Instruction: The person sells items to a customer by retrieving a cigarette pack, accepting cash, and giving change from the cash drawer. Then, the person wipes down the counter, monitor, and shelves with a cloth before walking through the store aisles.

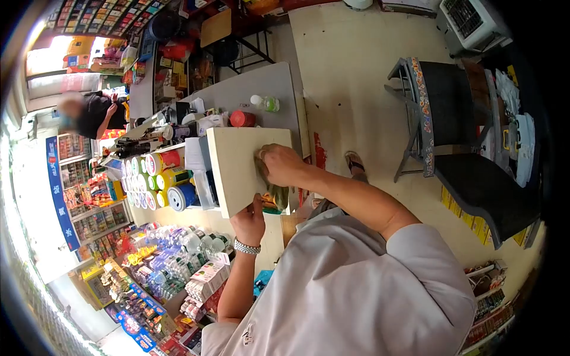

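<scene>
A pale cream box-like piece [237, 157] with a broad flat face stands in front of my body at the counter's edge; I cannot tell whether it is a box or a pulled-out drawer. My left hand [248, 224], with a metal-banded watch [247, 247] on its wrist, grips its lower edge, the fingers partly hidden. My right hand [283, 164] is over its near side, fingers curled inward at a dark greenish patch. Whatever they hold is hidden. Crumpled green and orange material [276, 199] shows below that hand.
On the grey counter [285, 89] are a small green-labelled bottle [265, 103], a red round container [242, 118] and several colourful tubs [161, 172]. Wrapped bottles [178, 261] are stacked lower left. A person in dark clothes [98, 113] stands beyond. Black chairs [445, 92] are at right.
</scene>
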Demonstrator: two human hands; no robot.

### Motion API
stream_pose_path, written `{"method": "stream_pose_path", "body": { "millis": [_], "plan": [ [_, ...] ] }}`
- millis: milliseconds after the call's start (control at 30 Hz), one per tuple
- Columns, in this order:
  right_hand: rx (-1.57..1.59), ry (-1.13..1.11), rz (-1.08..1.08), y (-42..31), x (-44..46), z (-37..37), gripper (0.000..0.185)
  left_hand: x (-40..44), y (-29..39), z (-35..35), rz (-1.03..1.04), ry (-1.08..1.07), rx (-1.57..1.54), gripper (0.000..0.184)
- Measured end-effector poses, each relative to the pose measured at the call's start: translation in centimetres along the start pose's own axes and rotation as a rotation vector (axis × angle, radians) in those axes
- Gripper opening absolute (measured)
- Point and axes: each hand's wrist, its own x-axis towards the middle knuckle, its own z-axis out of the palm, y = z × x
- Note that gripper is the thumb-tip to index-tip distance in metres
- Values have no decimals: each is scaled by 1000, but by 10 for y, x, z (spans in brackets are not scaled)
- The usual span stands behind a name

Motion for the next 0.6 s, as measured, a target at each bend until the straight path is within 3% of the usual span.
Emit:
{"method": "stream_pose_path", "body": {
  "millis": [100,133,200,267,333,400,467,500,533,567,600],
  "plan": [
    [38,104,-90,-8,-9,-2,26,-5,4,-2,-102,-7,-87,10],
    [9,1,-58,-19,-14,-4,25,-8,4,-1,-105,-10,-82,10],
    [-12,-91,-34,-24,-12,-5,24,-3,3,1,49,71,-91,10],
    [-11,22,-25,-19,-11,-3,21,-5,2,-4,-1,21,-60,10],
    [12,-34,112,35,17,13,22,-6,0,-2,-42,-20,-43,12],
    [21,-16,109,66,35,2,23,9,-8,5,217,122,57,10],
    [282,178,111,98,16,48,34,-6,-4,-2,296,157,118,10],
    [282,167,116,100,12,48,34,-7,6,-3,128,108,75,10],
    [339,294,349,103,10,46,39,-4,12,0,-33,61,30,10],
    [401,413,590,103,4,49,44,-6,8,2,-40,76,10,11],
    [405,411,596,92,-2,47,44,-6,7,3,-43,70,13,11]
  ]
}}
